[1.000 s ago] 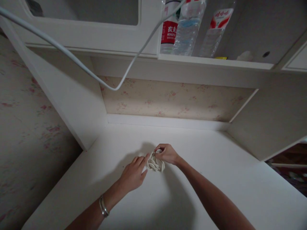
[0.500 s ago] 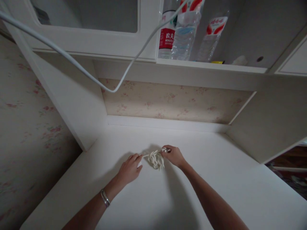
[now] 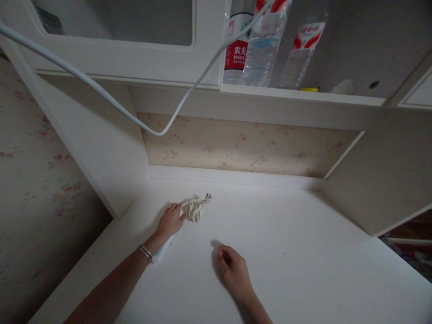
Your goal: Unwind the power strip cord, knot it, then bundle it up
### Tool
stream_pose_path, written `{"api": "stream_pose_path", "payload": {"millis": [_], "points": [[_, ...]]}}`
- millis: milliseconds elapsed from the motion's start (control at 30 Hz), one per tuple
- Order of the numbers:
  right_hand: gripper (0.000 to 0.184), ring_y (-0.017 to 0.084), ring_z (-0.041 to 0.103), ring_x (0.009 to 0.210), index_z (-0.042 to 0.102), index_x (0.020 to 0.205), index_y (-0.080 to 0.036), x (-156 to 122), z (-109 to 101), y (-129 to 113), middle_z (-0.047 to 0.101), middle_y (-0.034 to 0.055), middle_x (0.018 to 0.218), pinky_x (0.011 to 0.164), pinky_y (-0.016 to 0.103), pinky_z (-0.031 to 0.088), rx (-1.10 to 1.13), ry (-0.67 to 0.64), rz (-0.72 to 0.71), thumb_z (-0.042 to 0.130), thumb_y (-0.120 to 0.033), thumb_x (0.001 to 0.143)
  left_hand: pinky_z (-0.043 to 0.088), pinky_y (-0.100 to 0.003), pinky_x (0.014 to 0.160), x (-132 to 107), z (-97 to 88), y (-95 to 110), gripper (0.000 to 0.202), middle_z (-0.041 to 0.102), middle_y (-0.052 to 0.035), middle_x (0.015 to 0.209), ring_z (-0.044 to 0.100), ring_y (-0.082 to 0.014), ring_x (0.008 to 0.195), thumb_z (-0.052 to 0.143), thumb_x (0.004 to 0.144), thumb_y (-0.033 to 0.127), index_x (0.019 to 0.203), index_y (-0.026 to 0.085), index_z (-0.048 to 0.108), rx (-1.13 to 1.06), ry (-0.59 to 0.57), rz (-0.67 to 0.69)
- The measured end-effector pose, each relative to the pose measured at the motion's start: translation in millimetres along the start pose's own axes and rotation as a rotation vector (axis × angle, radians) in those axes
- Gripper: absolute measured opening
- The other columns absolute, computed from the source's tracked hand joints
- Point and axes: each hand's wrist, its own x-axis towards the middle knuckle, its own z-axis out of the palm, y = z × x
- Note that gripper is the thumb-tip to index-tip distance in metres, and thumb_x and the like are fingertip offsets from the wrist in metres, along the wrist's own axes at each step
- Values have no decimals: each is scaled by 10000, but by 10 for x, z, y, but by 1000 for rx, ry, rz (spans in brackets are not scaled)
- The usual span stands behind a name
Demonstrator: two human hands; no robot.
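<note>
A small bundle of coiled cream cable (image 3: 195, 209) with a metal plug at its far end lies on the white desk (image 3: 303, 252), toward the back left. My left hand (image 3: 170, 220), a bracelet on its wrist, reaches to the bundle's left side and pinches a strand of it. A small white object (image 3: 162, 252) shows under that wrist. My right hand (image 3: 232, 269) rests on the desk nearer to me, apart from the cable, fingers curled in and nothing visible in them.
A shelf (image 3: 297, 94) above the desk holds three plastic water bottles (image 3: 261, 45). A thick white cord (image 3: 111, 96) hangs in a loop across the upper left. White side panels (image 3: 104, 148) close in the desk left and right, with floral wallpaper behind.
The right hand let go of the bundle and drew back toward me. The left hand slid the coiled cable toward the back left of the desk.
</note>
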Motion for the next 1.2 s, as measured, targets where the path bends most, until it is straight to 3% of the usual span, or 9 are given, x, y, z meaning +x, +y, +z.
{"api": "stream_pose_path", "payload": {"millis": [400,633,767,933,1067,1133,1200], "points": [[173,161,620,753,662,862,-227,83,55,-110,689,13,854,681,242,429,-226,-10,-50,494,-210,826,428,-342,848,529,52,-326,319,555,-125,1099,552,-245,992,470,878,303,1133,139,571,118,-17,-101],[176,149,627,759,656,882,-236,85,80,-132,686,8,866,685,230,430,-276,12,-80,482,-235,852,441,-358,834,722,40,-631,327,566,-150,1083,572,-255,961,441,888,298,1114,113,588,157,-51,-139],[198,146,631,741,661,887,-233,93,89,-147,688,18,851,668,221,435,-304,23,-97,466,-267,874,432,-365,852,727,-66,-672,320,566,-160,1085,545,-270,1018,463,878,299,1105,105,580,161,-27,-140],[216,153,640,759,661,907,-249,112,91,-182,697,18,890,673,224,439,-349,17,-58,449,-276,879,370,-371,963,477,-171,-385,336,553,-132,1160,492,-257,1116,481,873,266,1183,145,531,124,41,-80],[232,151,646,775,672,878,-252,103,83,-204,706,18,877,695,218,428,-384,-32,-42,442,-280,884,354,-350,981,27,-155,102,283,604,-113,1104,518,-234,1081,494,860,238,1116,153,579,-259,95,54],[260,147,646,768,673,852,-250,96,97,-223,710,16,853,683,211,417,-418,-57,-47,419,-281,899,418,-302,857,-241,-142,378,251,643,-77,992,578,-192,905,457,878,272,1052,164,602,-527,-13,7],[267,150,646,755,673,854,-249,93,133,-252,711,18,829,668,213,407,-478,-78,-60,410,-263,900,428,-260,721,-494,-150,638,245,647,-38,821,572,-163,760,439,879,326,875,165,624,-792,-247,14]]}}
